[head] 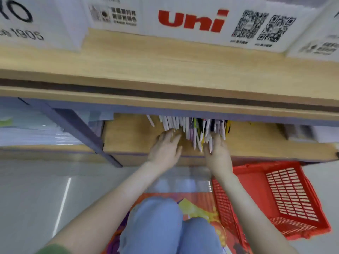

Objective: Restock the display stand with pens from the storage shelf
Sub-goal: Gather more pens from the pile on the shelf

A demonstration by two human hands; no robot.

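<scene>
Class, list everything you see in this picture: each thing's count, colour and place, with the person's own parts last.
upper shelf: one, wood, top half of view
lower shelf: one, wood, below it
cartons: at least three, white, on the upper shelf; one reads uni in red
pens: a pile, too many to count, mostly white, some black and yellow, on the lower shelf
white stacks: count unclear, left of the lower shelf
basket: one, red, low right
mat: one, orange and yellow, bottom centre
knees: two, blue jeans, over the mat
left hand: one, at the pile's left side
right hand: one, at the pile's right side
</scene>
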